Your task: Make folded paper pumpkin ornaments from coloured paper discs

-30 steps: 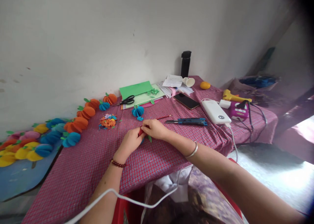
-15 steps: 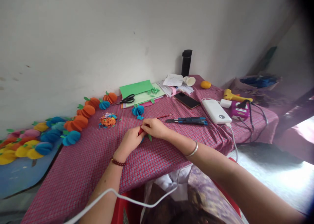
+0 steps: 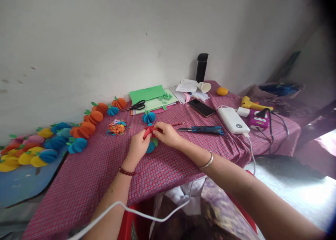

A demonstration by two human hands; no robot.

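Note:
Near the table's middle, my left hand [image 3: 140, 144] and my right hand [image 3: 168, 134] pinch a small red piece [image 3: 149, 130] between them. It looks like folded paper, partly covered by my fingers. Just below the hands lies a blue paper pumpkin [image 3: 151, 148] with a green leaf [image 3: 155, 142], half hidden. Another blue paper pumpkin [image 3: 149, 117] stands upright beyond my fingertips. A red pencil [image 3: 178, 123] points out from behind my right hand, and a blue utility knife [image 3: 201, 129] lies to the right of it.
Paper scraps [image 3: 117, 127] are heaped left of centre. Orange paper pumpkins [image 3: 93, 117] line the far left edge. Scissors [image 3: 138, 105] rest by green sheets [image 3: 147, 93]. A phone [image 3: 201, 107], a white power bank [image 3: 233, 120] and a yellow glue gun [image 3: 252, 103] with cables occupy the right.
The hands have lifted slightly and the red piece now shows more between them, spread wider. More of the blue pumpkin beneath is visible. The view has shifted a little.

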